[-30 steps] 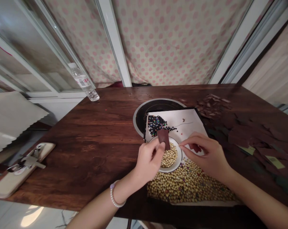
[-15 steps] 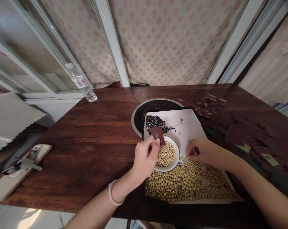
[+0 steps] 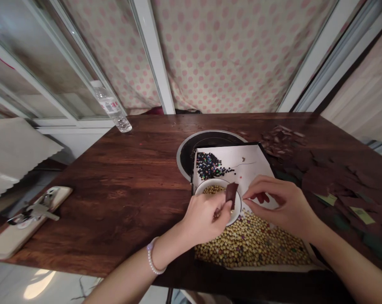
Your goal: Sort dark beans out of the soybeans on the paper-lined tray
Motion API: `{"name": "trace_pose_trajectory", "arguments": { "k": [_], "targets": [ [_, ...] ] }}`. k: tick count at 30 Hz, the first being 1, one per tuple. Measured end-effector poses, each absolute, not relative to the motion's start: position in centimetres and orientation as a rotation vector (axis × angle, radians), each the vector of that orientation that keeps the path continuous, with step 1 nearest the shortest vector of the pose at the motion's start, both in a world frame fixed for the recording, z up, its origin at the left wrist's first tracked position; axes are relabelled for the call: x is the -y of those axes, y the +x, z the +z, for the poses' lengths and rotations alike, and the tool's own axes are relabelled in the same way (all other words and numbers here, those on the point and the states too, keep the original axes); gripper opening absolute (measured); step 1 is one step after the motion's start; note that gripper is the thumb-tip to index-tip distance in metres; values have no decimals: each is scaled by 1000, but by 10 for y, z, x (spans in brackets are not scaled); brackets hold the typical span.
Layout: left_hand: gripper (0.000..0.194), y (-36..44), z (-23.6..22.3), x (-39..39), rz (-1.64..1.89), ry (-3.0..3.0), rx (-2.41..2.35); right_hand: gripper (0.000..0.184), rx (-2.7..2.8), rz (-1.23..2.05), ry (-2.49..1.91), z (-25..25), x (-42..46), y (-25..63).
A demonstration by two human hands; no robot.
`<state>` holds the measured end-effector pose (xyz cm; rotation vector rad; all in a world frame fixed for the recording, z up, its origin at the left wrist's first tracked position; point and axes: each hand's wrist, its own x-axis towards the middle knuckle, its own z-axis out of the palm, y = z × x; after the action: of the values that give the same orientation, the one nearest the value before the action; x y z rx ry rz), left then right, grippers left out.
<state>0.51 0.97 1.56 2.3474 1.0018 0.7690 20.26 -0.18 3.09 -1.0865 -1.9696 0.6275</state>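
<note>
A small, flat, dark brown piece (image 3: 231, 195) is pinched between the thumb and fingers of my left hand (image 3: 205, 215), over the right side of a white bowl (image 3: 201, 188). Round yellowish beads (image 3: 213, 189) lie in that bowl. Just right of the bowl, my right hand (image 3: 281, 204) has its thumb and forefinger tips together; whatever is between them is too small to make out. Below both hands, many yellowish beads (image 3: 254, 245), with a few coloured ones among them, cover the near part of a paper-lined tray (image 3: 250, 154).
Black beads (image 3: 208, 164) lie in the tray's far left corner. Behind the tray is a round black plate (image 3: 191, 154) set in the table. Dark brown scraps (image 3: 282, 141) and flat pieces (image 3: 323, 179) spread at right. A water bottle (image 3: 113, 107) and a phone with keys (image 3: 29, 219) are at left.
My left hand has moved right across the bowl with the brown piece, which is now tilted more upright. My right hand has turned and lifted slightly, bringing its fingertips close to the piece.
</note>
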Motion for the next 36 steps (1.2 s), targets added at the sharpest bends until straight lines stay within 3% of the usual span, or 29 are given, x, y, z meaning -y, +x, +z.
{"name": "trace_pose_trajectory", "arguments": {
  "k": [5,36],
  "targets": [
    [17,6,17,-9,714,2467,-866,12,1949,440,-978,25,8,188],
    [19,3,16,-12,709,2550,-829,16,1912,382,-879,19,12,181]
  ]
}}
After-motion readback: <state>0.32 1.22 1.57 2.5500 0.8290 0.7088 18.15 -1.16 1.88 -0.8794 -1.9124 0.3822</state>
